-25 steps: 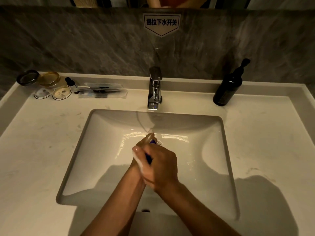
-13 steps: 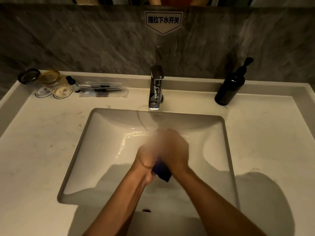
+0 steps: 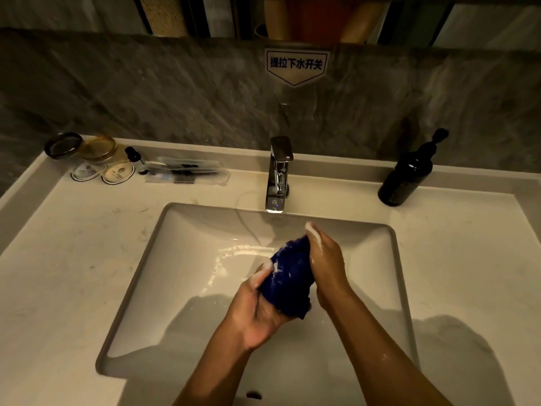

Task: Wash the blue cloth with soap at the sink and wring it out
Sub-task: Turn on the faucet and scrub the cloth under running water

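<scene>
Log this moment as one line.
stage: soaping | blue cloth: bunched, sudsy, over sink | left hand: gripping | right hand: gripping | wringing: not yet

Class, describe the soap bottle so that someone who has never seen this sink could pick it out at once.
Start at the chrome tap behind the basin, then follow the counter's back edge to the right. There stands the soap bottle, alone near the wall. It is dark, tall and topped with a pump, unlike the small clear jars grouped far left.
</scene>
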